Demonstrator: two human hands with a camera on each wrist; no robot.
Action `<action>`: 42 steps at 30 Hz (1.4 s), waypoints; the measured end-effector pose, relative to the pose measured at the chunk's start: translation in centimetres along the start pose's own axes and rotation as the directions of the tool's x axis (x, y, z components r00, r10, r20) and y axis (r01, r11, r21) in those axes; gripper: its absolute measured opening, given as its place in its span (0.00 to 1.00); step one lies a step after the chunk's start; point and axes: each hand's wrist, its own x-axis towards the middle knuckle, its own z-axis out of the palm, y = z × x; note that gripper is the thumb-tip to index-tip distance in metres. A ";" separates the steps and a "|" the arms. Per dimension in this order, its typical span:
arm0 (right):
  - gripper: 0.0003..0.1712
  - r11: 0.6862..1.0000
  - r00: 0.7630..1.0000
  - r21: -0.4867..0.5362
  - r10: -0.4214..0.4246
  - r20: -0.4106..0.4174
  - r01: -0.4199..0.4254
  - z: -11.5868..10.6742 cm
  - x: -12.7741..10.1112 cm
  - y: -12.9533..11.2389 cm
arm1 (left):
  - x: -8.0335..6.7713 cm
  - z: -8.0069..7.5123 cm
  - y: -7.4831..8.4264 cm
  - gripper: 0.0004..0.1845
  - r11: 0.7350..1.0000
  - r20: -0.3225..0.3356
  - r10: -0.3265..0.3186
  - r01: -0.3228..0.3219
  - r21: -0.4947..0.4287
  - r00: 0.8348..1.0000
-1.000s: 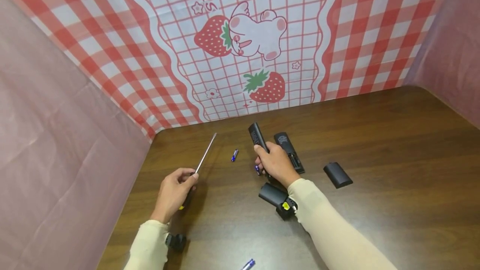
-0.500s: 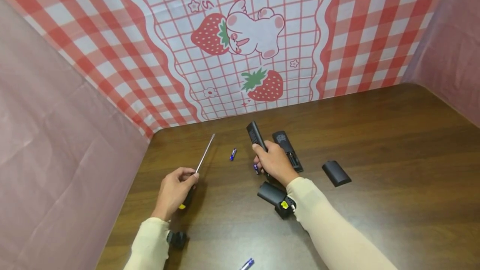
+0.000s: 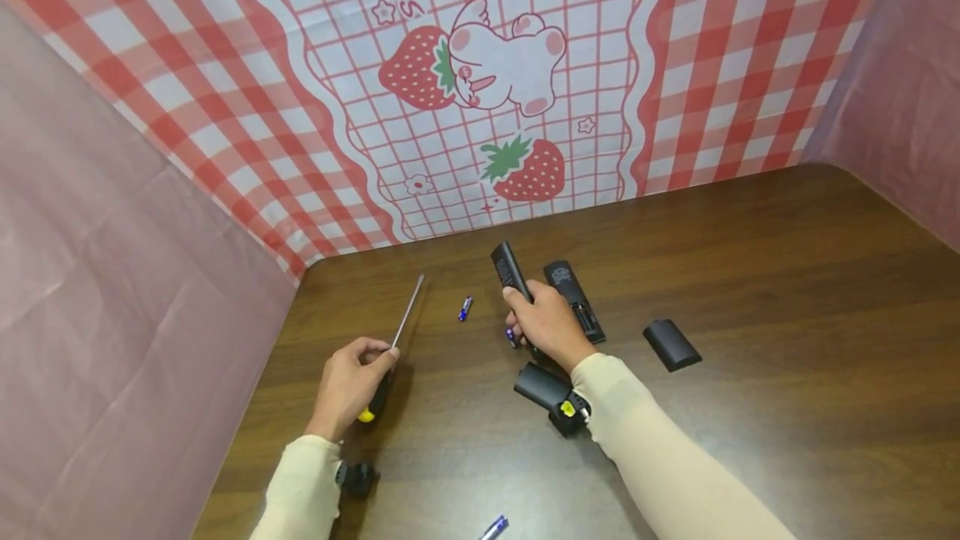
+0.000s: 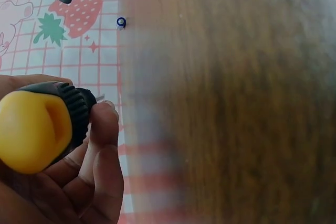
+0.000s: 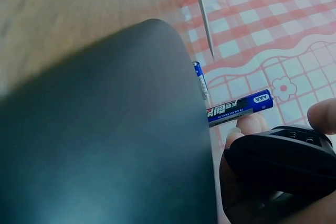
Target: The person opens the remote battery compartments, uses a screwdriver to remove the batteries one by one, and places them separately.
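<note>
Left hand (image 3: pixel 347 386) fingers gripping ribbed black-yellow screwdriver (image 3: pixel 390 348); right hand (image 3: pixel 550 325) fingers clasping slim black remote (image 3: pixel 512 271) and battery (image 5: pixel 239 108) over wood-grain table (image 3: pixel 750 290).

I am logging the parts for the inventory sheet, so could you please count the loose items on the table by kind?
Remote controls: 2, one in the right hand, one lying beside it.
Battery covers: 2.
AAA batteries: 3.
Screwdrivers: 1, in the left hand.
Total: 8.
</note>
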 end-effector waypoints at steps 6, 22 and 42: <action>0.22 1.000 1.000 0.004 0.001 0.004 -0.001 0.1 0.0 0.1 | 0.1 0.1 -0.1 0.14 1.000 -0.008 0.000 0.000 0.013 1.000; 0.22 1.000 1.000 0.014 0.009 0.007 -0.009 0.1 0.0 0.0 | 0.4 0.1 -0.1 0.14 1.000 0.009 -0.018 0.018 0.021 1.000; 0.21 1.000 1.000 0.020 0.009 0.011 -0.009 0.1 0.0 0.1 | 0.6 0.3 -0.2 0.15 0.997 0.030 -0.025 0.023 0.075 0.999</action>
